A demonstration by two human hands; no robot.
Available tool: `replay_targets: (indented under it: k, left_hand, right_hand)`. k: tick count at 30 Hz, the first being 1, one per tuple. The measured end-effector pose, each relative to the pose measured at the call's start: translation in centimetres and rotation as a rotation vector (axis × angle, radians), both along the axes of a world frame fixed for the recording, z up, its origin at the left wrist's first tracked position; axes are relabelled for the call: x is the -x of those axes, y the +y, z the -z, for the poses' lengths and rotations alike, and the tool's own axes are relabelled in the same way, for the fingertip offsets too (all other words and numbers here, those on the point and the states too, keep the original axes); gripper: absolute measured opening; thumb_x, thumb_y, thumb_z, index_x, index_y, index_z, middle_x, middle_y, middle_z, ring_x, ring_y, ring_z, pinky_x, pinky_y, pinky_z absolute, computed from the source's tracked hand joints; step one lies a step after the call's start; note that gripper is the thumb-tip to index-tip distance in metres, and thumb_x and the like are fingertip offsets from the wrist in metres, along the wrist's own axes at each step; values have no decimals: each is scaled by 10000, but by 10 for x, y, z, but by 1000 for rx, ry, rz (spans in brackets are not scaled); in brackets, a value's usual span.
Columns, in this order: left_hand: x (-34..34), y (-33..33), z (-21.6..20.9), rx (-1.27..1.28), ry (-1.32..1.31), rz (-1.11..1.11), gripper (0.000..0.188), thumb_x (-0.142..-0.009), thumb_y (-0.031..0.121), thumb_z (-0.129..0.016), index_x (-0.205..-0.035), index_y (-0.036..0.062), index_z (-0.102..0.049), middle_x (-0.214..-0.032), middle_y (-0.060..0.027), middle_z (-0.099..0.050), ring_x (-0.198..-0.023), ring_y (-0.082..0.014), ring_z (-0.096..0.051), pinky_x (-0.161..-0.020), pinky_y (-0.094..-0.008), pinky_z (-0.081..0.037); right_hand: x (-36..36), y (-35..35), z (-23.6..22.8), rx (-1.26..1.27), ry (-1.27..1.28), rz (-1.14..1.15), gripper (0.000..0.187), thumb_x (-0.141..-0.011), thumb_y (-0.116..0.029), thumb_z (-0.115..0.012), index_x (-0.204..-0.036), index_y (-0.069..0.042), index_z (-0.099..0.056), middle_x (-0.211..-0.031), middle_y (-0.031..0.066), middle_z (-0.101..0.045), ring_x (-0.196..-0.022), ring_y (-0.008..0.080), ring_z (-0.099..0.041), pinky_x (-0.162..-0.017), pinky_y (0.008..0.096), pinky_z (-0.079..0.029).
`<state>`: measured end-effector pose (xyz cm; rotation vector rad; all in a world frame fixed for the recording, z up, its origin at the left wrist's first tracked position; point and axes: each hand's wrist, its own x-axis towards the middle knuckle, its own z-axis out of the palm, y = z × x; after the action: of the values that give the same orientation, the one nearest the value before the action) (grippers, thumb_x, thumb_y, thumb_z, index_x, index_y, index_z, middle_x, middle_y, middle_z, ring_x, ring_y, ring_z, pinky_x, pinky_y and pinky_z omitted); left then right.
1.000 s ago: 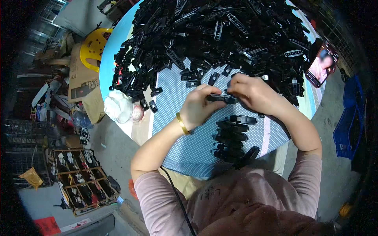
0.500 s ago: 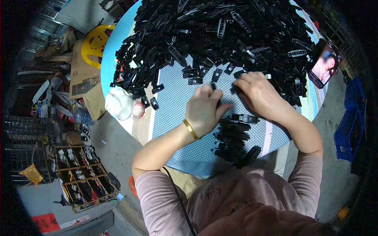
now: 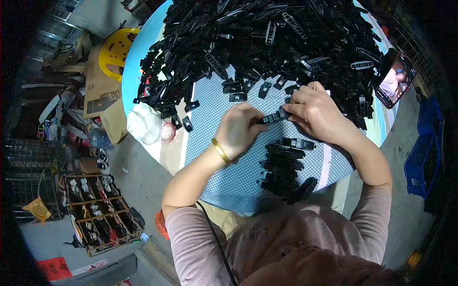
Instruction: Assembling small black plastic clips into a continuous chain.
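A narrow black plastic piece with a ladder-like row of pale slots [image 3: 273,118] is stretched between my two hands, just above the dotted cloth. My left hand [image 3: 238,127], with a gold bangle on its wrist, pinches the left end. At the other end my right hand [image 3: 314,112] grips it with thumb and fingertips. Close to my body lies a row of similar black pieces [image 3: 282,167], stacked side by side. Beyond my hands a large heap of black pieces [image 3: 267,43] covers the far part of the table, with several loose ones [image 3: 237,97] along its near edge.
The round table [image 3: 214,183] has a patterned cover. A crumpled white bag [image 3: 143,125] sits at its left edge, and a phone [image 3: 395,80] leans at the right. A yellow stool [image 3: 113,55], a wooden rack [image 3: 102,212] and blue crates [image 3: 422,148] stand around it.
My left hand has shifted slightly left and down, and my right hand has turned inward. Both now hold one slotted black piece that shows between them.
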<state>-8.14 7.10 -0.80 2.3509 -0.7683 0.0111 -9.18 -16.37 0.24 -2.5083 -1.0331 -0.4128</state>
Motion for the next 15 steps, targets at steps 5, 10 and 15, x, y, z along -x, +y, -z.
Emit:
replay_targets:
  k: [5, 10, 15]
  left_hand:
    - [-3, 0, 2, 60, -42, 64, 209, -661, 104, -800, -830, 32, -700, -740, -105, -613, -696, -263, -591, -660, -352, -480]
    - [-5, -3, 6, 113, -129, 162, 196, -655, 88, -796, -813, 30, -694, -730, -100, -608, -671, -257, -569, -636, -355, -458]
    - [-8, -3, 9, 172, -161, 193, 206, -640, 73, -804, -807, 30, -691, -718, -95, -600, -666, -259, -558, -636, -353, -452]
  right_hand:
    - [-10, -2, 4, -58, 71, -74, 251, -698, -78, -755, -933, 0, -716, -778, 90, -591, -786, 248, -574, -805, 379, -429]
    - [-10, 8, 13, -143, 175, -193, 252, -699, -81, -754, -929, 12, -709, -781, 105, -582, -801, 272, -577, -807, 386, -458]
    - [-8, 6, 11, -115, 176, -181, 236, -705, -92, -751, -915, 6, -708, -791, 112, -588, -807, 280, -581, -759, 390, -479]
